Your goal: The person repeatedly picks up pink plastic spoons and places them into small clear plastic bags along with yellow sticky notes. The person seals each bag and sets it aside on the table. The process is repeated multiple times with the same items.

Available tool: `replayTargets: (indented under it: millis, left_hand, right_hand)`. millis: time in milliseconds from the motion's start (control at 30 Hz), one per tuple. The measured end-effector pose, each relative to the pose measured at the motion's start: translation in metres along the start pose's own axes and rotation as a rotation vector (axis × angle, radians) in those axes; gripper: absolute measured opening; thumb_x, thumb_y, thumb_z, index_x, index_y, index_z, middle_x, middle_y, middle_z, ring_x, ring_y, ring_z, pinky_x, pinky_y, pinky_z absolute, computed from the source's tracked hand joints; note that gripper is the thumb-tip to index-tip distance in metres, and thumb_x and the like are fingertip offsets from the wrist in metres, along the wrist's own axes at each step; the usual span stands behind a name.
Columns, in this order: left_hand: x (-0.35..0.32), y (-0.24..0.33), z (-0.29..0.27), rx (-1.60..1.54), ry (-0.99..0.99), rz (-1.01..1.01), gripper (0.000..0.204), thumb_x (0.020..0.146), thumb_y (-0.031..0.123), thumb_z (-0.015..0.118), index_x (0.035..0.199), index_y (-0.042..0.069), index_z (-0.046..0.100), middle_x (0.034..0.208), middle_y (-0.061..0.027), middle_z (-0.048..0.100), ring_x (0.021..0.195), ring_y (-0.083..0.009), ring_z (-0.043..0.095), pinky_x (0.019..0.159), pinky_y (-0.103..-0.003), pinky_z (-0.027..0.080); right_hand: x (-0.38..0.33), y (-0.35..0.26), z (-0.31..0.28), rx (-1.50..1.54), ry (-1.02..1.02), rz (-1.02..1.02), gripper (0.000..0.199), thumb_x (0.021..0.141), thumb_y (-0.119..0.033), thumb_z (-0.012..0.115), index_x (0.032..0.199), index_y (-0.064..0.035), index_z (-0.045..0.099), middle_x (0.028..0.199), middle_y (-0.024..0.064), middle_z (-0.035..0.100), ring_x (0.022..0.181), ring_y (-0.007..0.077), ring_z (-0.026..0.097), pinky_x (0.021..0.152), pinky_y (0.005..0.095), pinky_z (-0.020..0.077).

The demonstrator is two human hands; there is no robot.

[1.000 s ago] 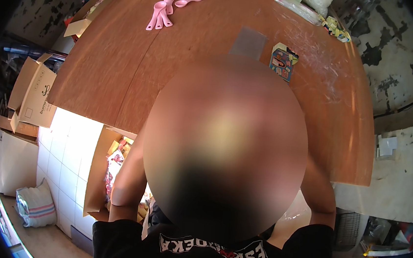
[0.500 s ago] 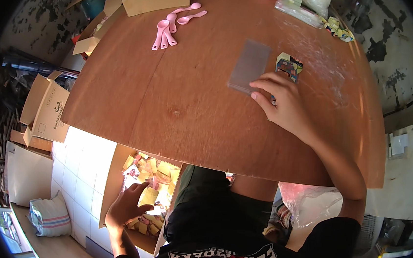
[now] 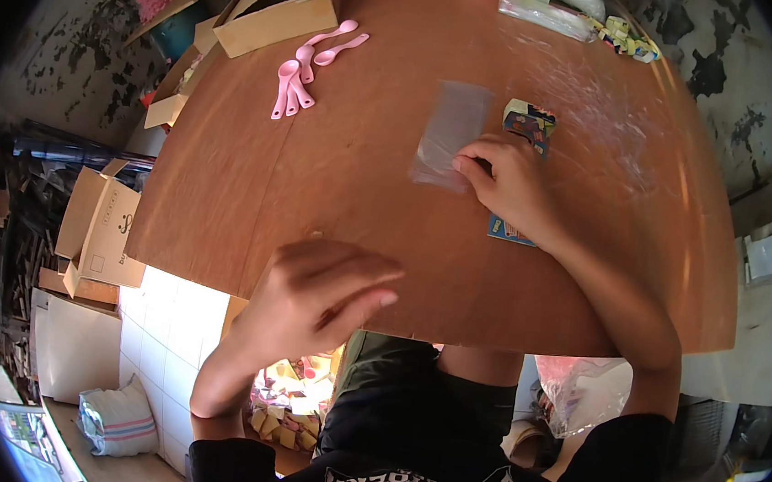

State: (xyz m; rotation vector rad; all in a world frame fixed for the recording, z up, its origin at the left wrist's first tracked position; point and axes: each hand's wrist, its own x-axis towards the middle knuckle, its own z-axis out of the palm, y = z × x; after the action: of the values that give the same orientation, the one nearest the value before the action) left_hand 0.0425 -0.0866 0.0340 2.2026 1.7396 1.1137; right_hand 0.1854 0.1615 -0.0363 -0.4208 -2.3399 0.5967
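A stack of clear plastic bags [image 3: 456, 119] lies right of the table's middle. My right hand [image 3: 506, 183] pinches the near right edge of a bag between thumb and fingertips. Partly covered by that hand, colourful printed cards [image 3: 527, 120] show beyond it, and a blue printed piece [image 3: 508, 231] shows on its near side. Over the table's near edge, left of the middle, is my left hand [image 3: 322, 295], slightly blurred. Its fingers stretch to the right with the thumb apart, and I see nothing between them.
Several pink spoons [image 3: 290, 77] lie at the far left, near an open cardboard box [image 3: 276, 25]. Below the table's near edge, a carton holds small yellow packets [image 3: 287, 425]. Crumpled clear film [image 3: 599, 113] spreads at the right. Plastic packs [image 3: 548, 16] sit at the back.
My left hand has risen from the carton of packets to above the table's near edge. My right hand now pinches the bag's edge, and the bag looks shifted and lifted a little.
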Motion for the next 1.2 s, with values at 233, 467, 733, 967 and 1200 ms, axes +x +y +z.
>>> replayTargets:
  millis: [233,467,733,967,1200]
  left_hand:
    - [0.065,-0.065,0.039,0.177,0.018,0.018,0.016,0.085,0.001,0.07,0.101,0.001,0.07,0.101,-0.0136,0.069,0.084,-0.0301,0.069,0.069,-0.036,0.057]
    - [0.076,-0.083,0.06,0.061,0.09,-0.203,0.021,0.08,0.004,0.072,0.1,0.002,0.068,0.101,-0.0131,0.069,0.084,-0.0344,0.067,0.074,-0.042,0.055]
    - [0.111,-0.118,0.066,0.111,0.034,0.054,0.018,0.078,0.001,0.072,0.096,0.002,0.069,0.089,-0.0134,0.069,0.075,-0.0296,0.068,0.067,-0.037,0.054]
    - [0.109,-0.119,0.071,-0.003,-0.012,-0.016,0.015,0.08,-0.001,0.07,0.095,0.001,0.072,0.087,-0.0137,0.07,0.076,-0.0274,0.07,0.07,-0.035,0.057]
    - [0.103,-0.12,0.072,-0.058,0.045,-0.037,0.034,0.078,-0.007,0.07,0.11,0.001,0.068,0.094,-0.0153,0.069,0.082,-0.0275,0.07,0.073,-0.035,0.057]
  right_hand:
    - [-0.009,0.011,0.006,0.109,0.15,0.047,0.01,0.088,-0.012,0.067,0.082,-0.0033,0.068,0.071,0.0137,0.067,0.066,0.0312,0.066,0.064,0.0405,0.0506]
    - [-0.007,0.016,0.006,0.025,0.165,-0.073,0.01,0.087,-0.011,0.067,0.083,-0.0025,0.067,0.072,0.0159,0.065,0.067,0.0336,0.063,0.065,0.0436,0.0487]
    - [-0.007,0.012,0.003,0.061,0.174,-0.104,0.011,0.086,-0.012,0.068,0.083,-0.0013,0.067,0.074,0.0156,0.066,0.068,0.0331,0.063,0.067,0.0441,0.0478]
    - [-0.006,0.009,0.002,0.026,0.215,-0.181,0.011,0.083,-0.012,0.071,0.082,-0.0016,0.068,0.075,0.0139,0.067,0.07,0.0322,0.064,0.065,0.044,0.0471]
    - [-0.007,0.015,0.005,0.072,0.225,-0.111,0.005,0.081,-0.007,0.071,0.082,-0.0025,0.069,0.075,0.0127,0.067,0.069,0.0302,0.064,0.064,0.0408,0.0488]
